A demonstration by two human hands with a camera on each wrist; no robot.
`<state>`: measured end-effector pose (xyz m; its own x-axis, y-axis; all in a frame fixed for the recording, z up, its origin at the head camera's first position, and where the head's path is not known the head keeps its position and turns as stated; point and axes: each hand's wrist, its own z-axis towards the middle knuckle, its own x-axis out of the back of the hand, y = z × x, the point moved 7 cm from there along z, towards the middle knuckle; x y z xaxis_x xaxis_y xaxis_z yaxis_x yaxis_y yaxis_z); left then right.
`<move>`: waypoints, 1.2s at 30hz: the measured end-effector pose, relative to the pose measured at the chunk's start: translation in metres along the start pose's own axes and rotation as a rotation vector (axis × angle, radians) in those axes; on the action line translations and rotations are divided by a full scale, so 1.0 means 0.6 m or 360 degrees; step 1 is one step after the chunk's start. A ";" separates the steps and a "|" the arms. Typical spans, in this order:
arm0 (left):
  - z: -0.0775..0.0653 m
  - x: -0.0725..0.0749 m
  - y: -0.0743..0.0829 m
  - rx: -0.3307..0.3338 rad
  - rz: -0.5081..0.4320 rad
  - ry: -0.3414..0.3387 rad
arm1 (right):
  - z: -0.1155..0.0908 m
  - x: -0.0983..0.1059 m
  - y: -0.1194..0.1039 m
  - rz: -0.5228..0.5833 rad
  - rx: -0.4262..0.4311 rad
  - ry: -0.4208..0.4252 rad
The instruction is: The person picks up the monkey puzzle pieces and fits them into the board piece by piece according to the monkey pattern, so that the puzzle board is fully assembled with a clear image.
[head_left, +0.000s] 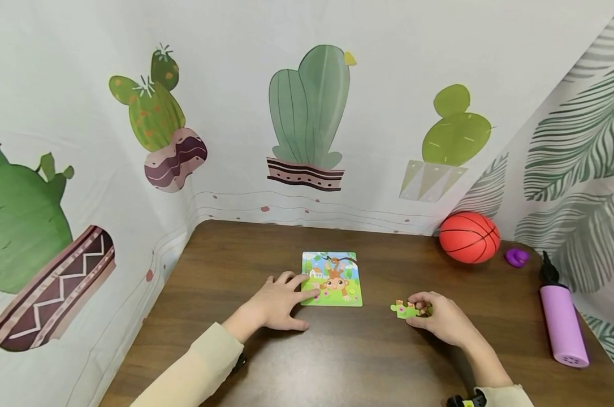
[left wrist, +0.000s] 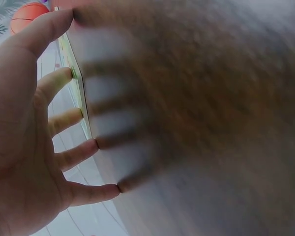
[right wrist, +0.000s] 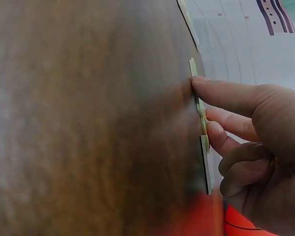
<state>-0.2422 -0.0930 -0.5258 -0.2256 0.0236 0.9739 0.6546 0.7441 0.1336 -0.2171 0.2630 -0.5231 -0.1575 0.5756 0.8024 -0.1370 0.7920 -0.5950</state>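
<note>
A square picture puzzle [head_left: 332, 282] with a hanging monkey lies flat on the brown table. My left hand [head_left: 281, 299] is spread with its fingers apart; two fingertips rest on the puzzle's left side, and the thumb touches the table below it. Right of the puzzle, my right hand [head_left: 441, 319] pinches a small green jigsaw piece [head_left: 402, 311] between thumb and fingers, low at the tabletop. The right wrist view shows pieces edge-on, one piece [right wrist: 205, 164] lying past the fingertips. How many pieces the fingers cover I cannot tell.
Toward the back right sit a red basketball [head_left: 470, 237] and a purple rubber duck [head_left: 517, 258]. A purple hand pump [head_left: 563, 325] with a black nozzle lies along the right edge. Cloth with cactus prints [head_left: 225, 113] hangs behind the table [head_left: 337, 362].
</note>
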 end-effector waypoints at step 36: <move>0.002 -0.003 0.003 0.0022 0.0006 -0.0010 | 0.010 -0.001 -0.008 -0.0013 0.0039 -0.0031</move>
<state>-0.2415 -0.0907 -0.5277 -0.2275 0.0307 0.9733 0.6455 0.7531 0.1271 -0.2219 0.2576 -0.5210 -0.1755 0.5647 0.8064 -0.1623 0.7913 -0.5895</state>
